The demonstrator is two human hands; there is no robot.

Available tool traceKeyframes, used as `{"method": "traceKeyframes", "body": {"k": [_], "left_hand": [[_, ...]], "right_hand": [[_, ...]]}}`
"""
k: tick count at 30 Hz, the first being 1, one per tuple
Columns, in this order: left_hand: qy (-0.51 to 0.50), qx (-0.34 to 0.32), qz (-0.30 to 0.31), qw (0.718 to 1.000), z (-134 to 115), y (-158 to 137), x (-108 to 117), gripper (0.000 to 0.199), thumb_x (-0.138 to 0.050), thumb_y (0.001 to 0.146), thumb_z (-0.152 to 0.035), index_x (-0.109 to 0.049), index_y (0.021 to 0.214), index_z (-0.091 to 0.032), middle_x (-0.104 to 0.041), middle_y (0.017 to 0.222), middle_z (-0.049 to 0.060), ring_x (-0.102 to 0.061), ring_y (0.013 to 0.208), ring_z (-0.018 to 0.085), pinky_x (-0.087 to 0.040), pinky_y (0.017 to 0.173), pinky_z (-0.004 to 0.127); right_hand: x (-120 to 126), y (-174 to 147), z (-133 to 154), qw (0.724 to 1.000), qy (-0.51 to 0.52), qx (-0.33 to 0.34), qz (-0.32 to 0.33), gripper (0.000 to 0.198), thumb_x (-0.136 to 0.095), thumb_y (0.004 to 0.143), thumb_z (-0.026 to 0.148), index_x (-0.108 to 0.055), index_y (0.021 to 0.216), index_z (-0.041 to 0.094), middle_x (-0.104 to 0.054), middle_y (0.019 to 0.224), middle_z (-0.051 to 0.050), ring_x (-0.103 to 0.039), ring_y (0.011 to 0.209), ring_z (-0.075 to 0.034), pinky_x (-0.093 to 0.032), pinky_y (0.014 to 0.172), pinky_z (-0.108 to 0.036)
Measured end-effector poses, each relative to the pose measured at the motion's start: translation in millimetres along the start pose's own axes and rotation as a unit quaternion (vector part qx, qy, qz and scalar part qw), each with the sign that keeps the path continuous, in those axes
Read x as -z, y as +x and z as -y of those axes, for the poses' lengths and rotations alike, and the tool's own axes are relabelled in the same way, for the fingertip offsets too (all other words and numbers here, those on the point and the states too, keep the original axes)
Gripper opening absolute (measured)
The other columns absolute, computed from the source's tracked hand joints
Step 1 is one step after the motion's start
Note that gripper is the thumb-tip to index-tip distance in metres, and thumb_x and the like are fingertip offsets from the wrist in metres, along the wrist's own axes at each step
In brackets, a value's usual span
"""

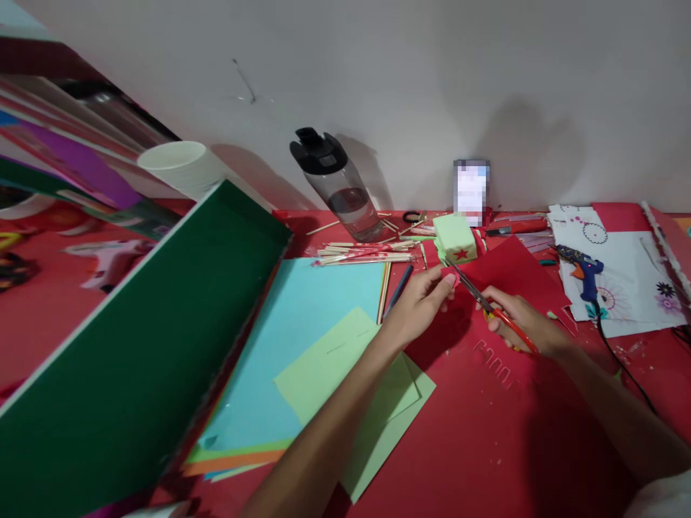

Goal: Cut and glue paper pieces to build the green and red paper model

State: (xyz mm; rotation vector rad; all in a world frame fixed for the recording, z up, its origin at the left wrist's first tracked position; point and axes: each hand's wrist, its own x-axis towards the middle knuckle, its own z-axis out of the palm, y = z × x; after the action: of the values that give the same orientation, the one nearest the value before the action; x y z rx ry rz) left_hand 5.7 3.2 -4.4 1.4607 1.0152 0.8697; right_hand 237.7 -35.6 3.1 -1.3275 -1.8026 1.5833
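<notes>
My left hand [419,302] pinches a small piece of red paper [449,276] between thumb and fingers. My right hand [512,316] is closed around the handles of a pair of scissors [472,288] with red and yellow grips. The scissor blades reach left to the red piece, and I cannot tell whether they touch it. Just behind the blades stands a pale green paper box [455,237] with a red star on its front. A larger sheet of red paper [521,270] lies under and behind my right hand.
A dark green board [145,338] stands tilted at left. Coloured sheets [313,288] lie beside it. A water bottle [348,191], wooden sticks [367,253] and a phone [471,191] are along the wall. At right, a blue glue gun [588,273] with a black cord rests on patterned paper [631,288].
</notes>
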Motion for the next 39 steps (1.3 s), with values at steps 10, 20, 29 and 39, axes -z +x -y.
{"method": "traceKeyframes", "body": {"k": [10,20,29,39], "left_hand": [[-0.004,-0.006,-0.003,1.0,1.1,-0.2,0.1,0.037,-0.054,0.1,-0.051,-0.054,0.08,-0.021,-0.057,0.071,-0.002,-0.055,0.06,0.013,-0.048,0.063,0.028],[-0.012,0.01,0.003,1.0,2.2,-0.3,-2.2,0.036,-0.056,0.098,-0.053,-0.055,0.081,-0.021,-0.057,0.071,-0.002,-0.055,0.063,0.014,-0.046,0.061,0.027],[-0.021,0.027,0.01,0.999,7.9,0.3,-3.6,0.038,-0.058,0.097,-0.054,-0.056,0.081,-0.02,-0.059,0.074,-0.002,-0.056,0.06,0.012,-0.044,0.058,0.025],[-0.027,0.026,0.016,0.999,5.8,-1.0,-3.0,0.037,-0.057,0.098,-0.053,-0.058,0.082,-0.02,-0.06,0.074,-0.001,-0.058,0.064,0.014,-0.045,0.062,0.027]], "right_hand": [[-3.9,2.3,-2.8,1.0,-0.006,0.014,-0.012,0.03,-0.068,0.098,0.051,-0.056,0.106,0.024,-0.054,0.069,0.007,-0.043,0.05,-0.01,-0.036,0.053,-0.022],[-10.4,3.6,-12.1,0.999,0.023,0.042,-0.007,0.045,-0.065,0.097,0.066,-0.055,0.111,0.024,-0.05,0.071,0.007,-0.041,0.053,-0.01,-0.035,0.052,-0.022],[-13.3,3.5,-10.2,0.998,0.045,0.042,-0.004,0.057,-0.063,0.093,0.077,-0.052,0.111,0.025,-0.044,0.071,0.007,-0.037,0.054,-0.01,-0.032,0.05,-0.022],[-17.9,7.6,-24.7,0.996,0.077,0.046,-0.028,0.053,-0.061,0.095,0.075,-0.053,0.108,0.025,-0.044,0.068,0.009,-0.037,0.045,-0.007,-0.033,0.042,-0.02]]}}
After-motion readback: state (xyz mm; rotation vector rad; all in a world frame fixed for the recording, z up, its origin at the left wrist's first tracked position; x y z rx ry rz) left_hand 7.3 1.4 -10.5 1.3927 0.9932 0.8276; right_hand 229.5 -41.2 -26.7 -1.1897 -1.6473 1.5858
